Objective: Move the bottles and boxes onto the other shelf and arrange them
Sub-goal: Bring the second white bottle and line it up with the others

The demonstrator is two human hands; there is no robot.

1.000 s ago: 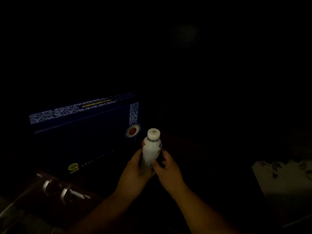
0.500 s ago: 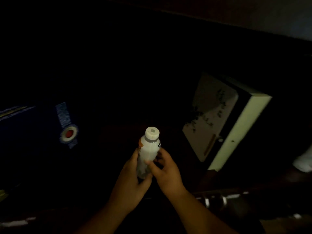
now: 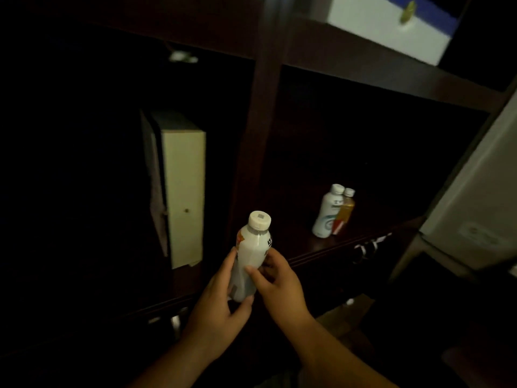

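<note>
Fingers (image 3: 253, 271) still grip white bottle (image 3: 253, 253); shelf bottles (image 3: 333, 211) newly visible.

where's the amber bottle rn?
Head view, right compartment: the amber bottle stands on the shelf, touching the right side of the white bottle, near the front edge.

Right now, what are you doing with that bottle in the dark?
A person holds a white bottle with both hands, the left hand around its base and the right hand on its side, in front of a dark wooden shelf. Two bottles already stand there together: another white bottle and a smaller amber bottle. In the compartment to the left stands a pale box.
</note>
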